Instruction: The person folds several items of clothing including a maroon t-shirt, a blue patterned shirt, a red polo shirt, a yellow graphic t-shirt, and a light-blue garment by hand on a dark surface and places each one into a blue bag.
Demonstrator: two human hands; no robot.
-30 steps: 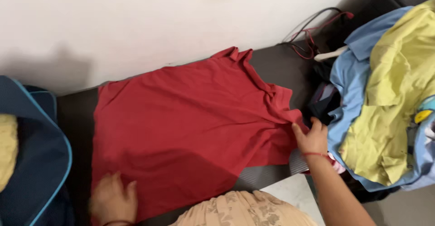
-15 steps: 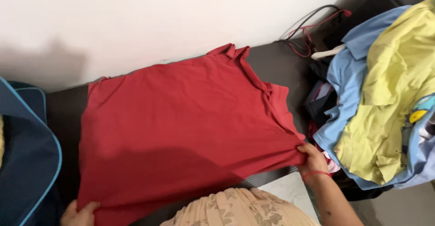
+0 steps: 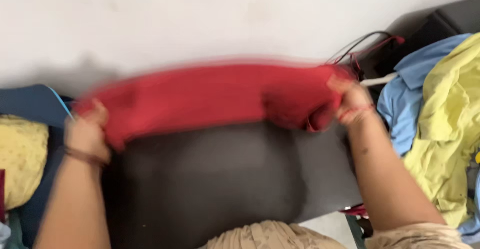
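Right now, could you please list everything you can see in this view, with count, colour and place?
red garment: one, red, blurred, held up along the wall side of the dark surface
dark surface: one, dark grey, centre
wall: one, off-white, top
cables: a few, black and red, top right by the wall
blue garment: one, light blue, right pile
yellow-green garment: one, right, on the blue one
blue bag: one, dark blue, left
yellow cloth: one, pale yellow, left edge
left hand: gripping the red garment's left end, dark wristband
right hand: gripping its right end, red thread at the wrist
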